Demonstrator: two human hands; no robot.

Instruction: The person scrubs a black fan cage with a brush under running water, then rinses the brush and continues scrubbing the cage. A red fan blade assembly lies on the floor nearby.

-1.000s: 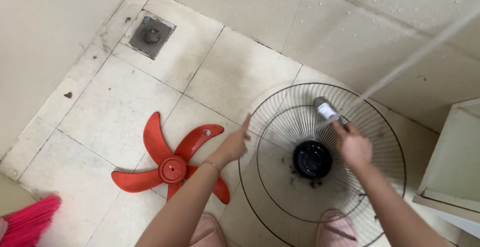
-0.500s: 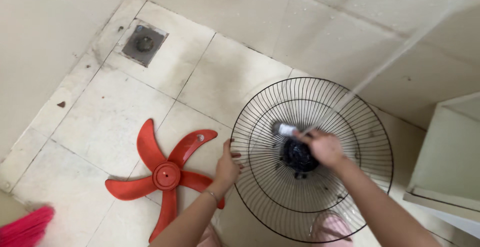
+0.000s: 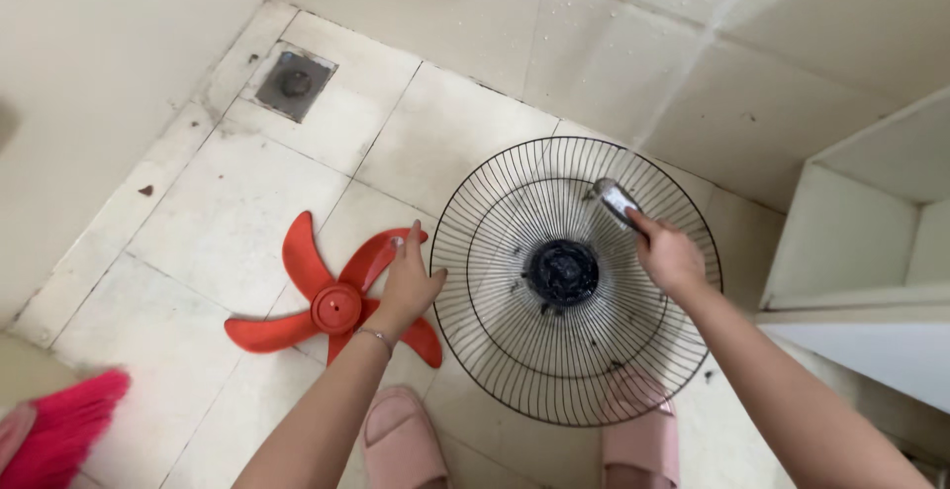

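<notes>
Seen from above, on a floor of pale, stained square tiles [image 3: 228, 222]: a round black wire fan guard [image 3: 574, 281] with a dark plastic hub in its middle, standing tilted on its lower rim. Left hand [image 3: 409, 286] on the left edge of the guard, fingers together and stretched upward, thumb spread out and hooked on the outer wire ring. Right hand [image 3: 671, 256] above the upper right part of the guard, fingers clamped around a small silver spray head [image 3: 616, 199], pointing up and left across the wires. Dark specks of dirt stuck on the wires around the hub.

Just left of the guard, lying flat on the tiles: a red plastic fan blade with five wings [image 3: 332, 301], partly hidden under the left hand and forearm, one wing touching or passing behind the guard rim, not possible to tell which. Farther up left, a square grey metal floor drain [image 3: 295, 83], well apart. In the lower left corner, pink broom bristles [image 3: 59, 435]. Below the guard, two pink slippers [image 3: 401, 440], the right one partly behind the wires. At the right, a white cabinet [image 3: 861, 242], close to the guard. Behind, a beige tiled wall [image 3: 693, 44] with water drops.
</notes>
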